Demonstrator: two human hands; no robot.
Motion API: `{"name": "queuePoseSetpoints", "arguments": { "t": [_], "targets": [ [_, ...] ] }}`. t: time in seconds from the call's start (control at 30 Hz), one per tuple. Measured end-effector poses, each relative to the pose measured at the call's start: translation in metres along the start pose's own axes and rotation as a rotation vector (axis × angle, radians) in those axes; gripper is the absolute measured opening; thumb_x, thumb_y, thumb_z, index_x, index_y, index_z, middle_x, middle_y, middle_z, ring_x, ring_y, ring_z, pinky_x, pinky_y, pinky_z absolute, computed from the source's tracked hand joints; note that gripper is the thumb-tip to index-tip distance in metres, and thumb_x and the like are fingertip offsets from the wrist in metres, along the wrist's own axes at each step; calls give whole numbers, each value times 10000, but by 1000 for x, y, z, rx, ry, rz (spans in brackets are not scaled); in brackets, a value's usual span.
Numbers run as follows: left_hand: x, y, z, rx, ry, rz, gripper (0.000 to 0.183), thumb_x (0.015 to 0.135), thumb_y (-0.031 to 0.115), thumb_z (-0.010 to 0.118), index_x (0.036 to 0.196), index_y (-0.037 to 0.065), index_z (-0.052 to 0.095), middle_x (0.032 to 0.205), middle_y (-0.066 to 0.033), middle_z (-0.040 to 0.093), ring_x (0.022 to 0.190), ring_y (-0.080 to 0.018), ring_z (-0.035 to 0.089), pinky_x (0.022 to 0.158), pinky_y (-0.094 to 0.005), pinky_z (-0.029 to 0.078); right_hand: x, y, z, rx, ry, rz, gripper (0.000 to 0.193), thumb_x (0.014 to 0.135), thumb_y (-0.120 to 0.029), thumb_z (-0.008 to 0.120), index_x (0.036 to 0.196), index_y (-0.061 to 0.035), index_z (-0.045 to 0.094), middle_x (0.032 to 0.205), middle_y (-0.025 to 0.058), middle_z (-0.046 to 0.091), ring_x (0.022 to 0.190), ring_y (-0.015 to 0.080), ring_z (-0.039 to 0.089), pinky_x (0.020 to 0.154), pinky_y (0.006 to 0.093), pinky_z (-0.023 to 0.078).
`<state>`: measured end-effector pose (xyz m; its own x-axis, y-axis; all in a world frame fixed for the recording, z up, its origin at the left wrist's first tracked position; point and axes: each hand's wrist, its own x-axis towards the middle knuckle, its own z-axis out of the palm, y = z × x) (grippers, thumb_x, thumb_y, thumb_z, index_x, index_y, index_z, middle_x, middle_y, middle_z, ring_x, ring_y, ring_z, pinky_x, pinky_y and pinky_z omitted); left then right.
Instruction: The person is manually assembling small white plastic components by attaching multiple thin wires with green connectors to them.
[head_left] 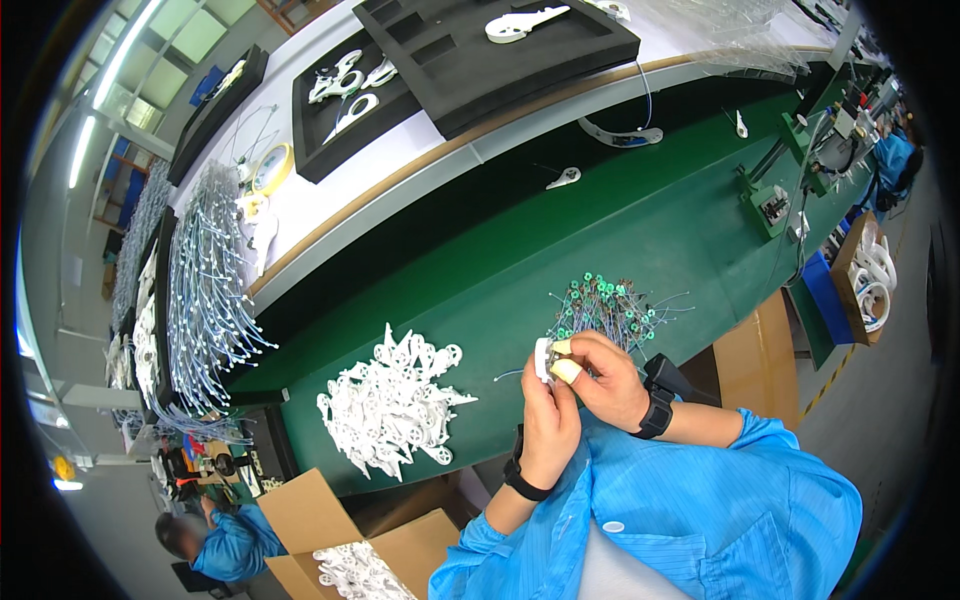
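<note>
A small white plastic part stands upright in my left hand, whose fingers are closed round its lower end. My right hand comes in from the right. Its thumb and forefinger, in yellow finger covers, are pinched against the part's inner side, and what lies between them is too small to make out. A thin wire sticks out left of my hands. Just beyond them lies a heap of wired pieces with green round ends. To the left is a pile of white plastic parts.
Both piles lie on a green bench. Above its far side runs a shelf with black foam trays and bundled cables. An open cardboard box stands at lower left, near another person. A green fixture is at right.
</note>
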<state>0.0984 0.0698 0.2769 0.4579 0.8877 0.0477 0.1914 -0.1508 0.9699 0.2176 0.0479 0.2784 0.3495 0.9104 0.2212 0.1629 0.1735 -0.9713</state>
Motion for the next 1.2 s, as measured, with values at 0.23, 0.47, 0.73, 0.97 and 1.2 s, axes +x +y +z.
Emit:
{"name": "queuePoseSetpoints", "arguments": {
  "t": [0.23, 0.47, 0.73, 0.97, 1.2],
  "targets": [
    [-1, -1, 1, 34, 27, 10, 437, 950, -13, 378, 1368, -33, 252, 1231, -206, 471, 1113, -261, 538, 934, -350, 443, -1, 4, 2, -39, -22, -16, 204, 849, -10, 601, 1046, 35, 570, 955, 123, 565, 727, 180, 585, 646, 275, 488],
    [1, 8, 0, 38, 16, 6, 437, 942, -9, 382, 1363, -33, 266, 1223, -226, 484, 1093, -284, 550, 912, -355, 452, 0, 5, 2, -33, -22, -34, 210, 846, 7, 580, 1055, 17, 591, 952, 94, 575, 799, 169, 580, 692, 274, 478],
    [2, 13, -9, 77, -24, -92, 391, 946, 64, 438, 1301, -40, 311, 995, -245, 602, 876, -308, 644, 725, -374, 506, 5, 6, -6, -147, -83, -190, 244, 772, 66, 548, 1012, 30, 566, 934, 162, 566, 822, 307, 582, 708, 350, 488],
    [0, 8, -14, 309, -97, -54, 307, 932, 107, 487, 1182, -22, 364, 729, -245, 608, 636, -400, 630, 518, -444, 475, 16, -1, -20, -243, -262, -132, 196, 728, 82, 545, 911, 25, 582, 881, 142, 602, 761, 299, 598, 664, 345, 490],
    [1, -8, -5, 205, 23, 50, 244, 940, 87, 453, 1157, 0, 381, 676, -152, 579, 507, -273, 580, 443, -386, 440, 18, 4, -15, -206, -274, 21, 138, 802, 13, 569, 932, 16, 614, 858, 135, 601, 766, 277, 600, 665, 336, 482]
  ]
}}
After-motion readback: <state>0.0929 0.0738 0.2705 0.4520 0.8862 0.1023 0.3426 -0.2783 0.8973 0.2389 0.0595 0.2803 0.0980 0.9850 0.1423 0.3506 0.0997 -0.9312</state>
